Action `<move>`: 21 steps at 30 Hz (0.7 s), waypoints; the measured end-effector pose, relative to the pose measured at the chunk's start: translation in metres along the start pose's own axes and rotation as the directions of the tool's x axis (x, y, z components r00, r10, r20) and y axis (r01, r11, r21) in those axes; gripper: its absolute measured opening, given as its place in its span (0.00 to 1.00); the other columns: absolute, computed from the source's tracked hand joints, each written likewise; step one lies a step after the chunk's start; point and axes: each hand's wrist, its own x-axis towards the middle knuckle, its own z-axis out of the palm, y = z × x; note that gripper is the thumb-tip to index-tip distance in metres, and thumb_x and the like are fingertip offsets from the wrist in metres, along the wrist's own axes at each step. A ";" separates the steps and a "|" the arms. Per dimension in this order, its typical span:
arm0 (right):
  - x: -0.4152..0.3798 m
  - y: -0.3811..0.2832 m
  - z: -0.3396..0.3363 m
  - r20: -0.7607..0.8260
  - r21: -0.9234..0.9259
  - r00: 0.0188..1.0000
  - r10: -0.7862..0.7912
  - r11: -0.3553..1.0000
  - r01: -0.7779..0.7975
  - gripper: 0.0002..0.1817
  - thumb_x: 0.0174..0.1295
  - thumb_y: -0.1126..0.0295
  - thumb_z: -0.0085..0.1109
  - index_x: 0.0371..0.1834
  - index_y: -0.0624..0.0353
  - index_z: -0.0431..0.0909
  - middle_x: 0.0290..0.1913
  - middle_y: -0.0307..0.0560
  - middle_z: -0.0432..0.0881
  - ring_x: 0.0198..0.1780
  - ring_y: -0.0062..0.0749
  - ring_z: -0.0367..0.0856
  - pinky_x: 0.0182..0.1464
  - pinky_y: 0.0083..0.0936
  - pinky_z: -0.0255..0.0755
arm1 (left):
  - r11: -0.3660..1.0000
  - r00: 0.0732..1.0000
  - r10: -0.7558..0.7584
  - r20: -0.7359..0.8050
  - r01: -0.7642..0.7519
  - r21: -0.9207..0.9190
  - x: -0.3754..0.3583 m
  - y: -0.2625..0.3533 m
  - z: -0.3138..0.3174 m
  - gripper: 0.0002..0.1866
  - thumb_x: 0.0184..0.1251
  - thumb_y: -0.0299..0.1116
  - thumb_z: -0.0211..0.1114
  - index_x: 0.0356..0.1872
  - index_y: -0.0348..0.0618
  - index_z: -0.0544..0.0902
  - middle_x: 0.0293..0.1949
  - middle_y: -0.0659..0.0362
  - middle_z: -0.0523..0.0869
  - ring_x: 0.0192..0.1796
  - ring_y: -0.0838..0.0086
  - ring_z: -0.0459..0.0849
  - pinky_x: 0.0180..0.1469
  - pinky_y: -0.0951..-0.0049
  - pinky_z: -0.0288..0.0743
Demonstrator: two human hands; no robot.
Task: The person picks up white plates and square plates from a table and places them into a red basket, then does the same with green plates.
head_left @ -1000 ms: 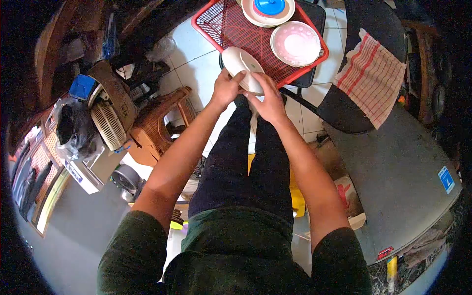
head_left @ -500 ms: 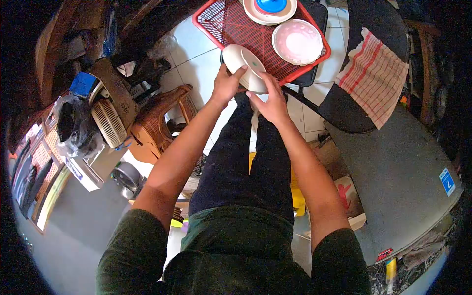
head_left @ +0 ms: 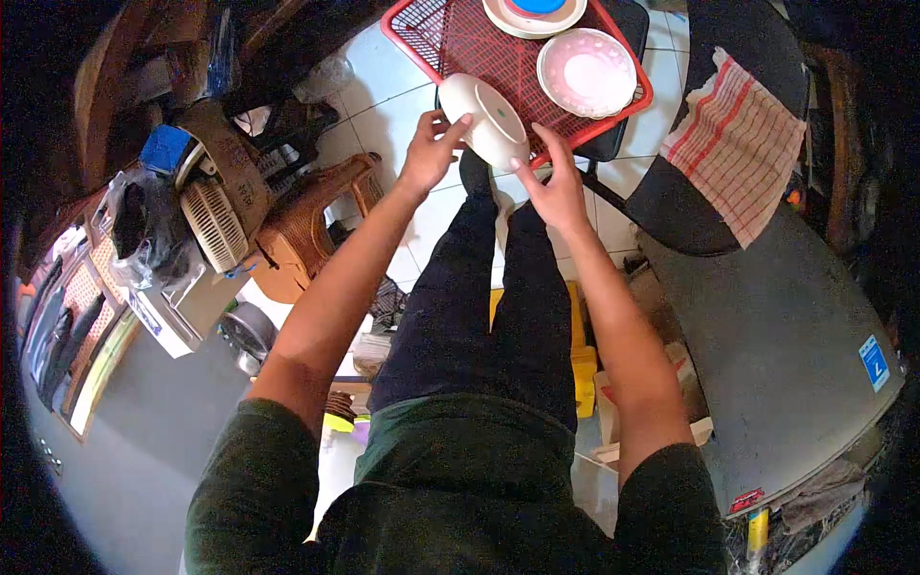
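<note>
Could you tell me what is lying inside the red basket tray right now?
Inside the red basket tray lie a pink plate and a cream plate with a blue lid on it. The white bowl, held by both hands, covers its near edge.

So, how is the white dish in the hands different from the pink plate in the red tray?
The white dish is held tilted between the left hand and the right hand; the pink plate lies flat in the red tray, untouched. The white dish is cream-white with a small green mark and looks deeper; the pink plate is pink with a pale centre and looks shallower. Both are round dishes.
</note>
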 end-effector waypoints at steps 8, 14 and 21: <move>-0.008 0.012 -0.027 -0.087 0.044 0.988 0.125 0.992 -0.122 0.29 0.64 0.58 0.63 0.65 0.60 0.69 0.63 0.59 0.73 0.65 0.51 0.71 0.67 0.39 0.63 | 0.997 0.993 0.066 -0.102 -0.062 0.037 -0.005 -0.006 -0.029 0.34 0.70 0.58 0.58 0.63 0.40 0.70 0.57 0.52 0.79 0.54 0.62 0.82 0.53 0.61 0.75; -0.022 0.021 -0.042 -0.109 0.097 0.978 0.178 0.981 -0.168 0.27 0.66 0.57 0.61 0.64 0.58 0.71 0.62 0.57 0.74 0.64 0.48 0.72 0.67 0.37 0.64 | 0.971 0.959 0.224 -0.171 -0.206 0.118 -0.019 0.006 -0.038 0.31 0.73 0.57 0.54 0.62 0.40 0.72 0.59 0.54 0.79 0.57 0.66 0.80 0.55 0.64 0.73; -0.045 0.033 -0.041 -0.108 0.364 0.957 0.269 0.906 -0.214 0.24 0.69 0.62 0.58 0.65 0.58 0.71 0.61 0.48 0.74 0.62 0.36 0.73 0.61 0.33 0.69 | 0.870 0.873 0.474 -0.113 -0.443 0.218 -0.046 0.020 -0.033 0.24 0.77 0.47 0.53 0.63 0.40 0.73 0.61 0.53 0.77 0.63 0.68 0.74 0.65 0.67 0.65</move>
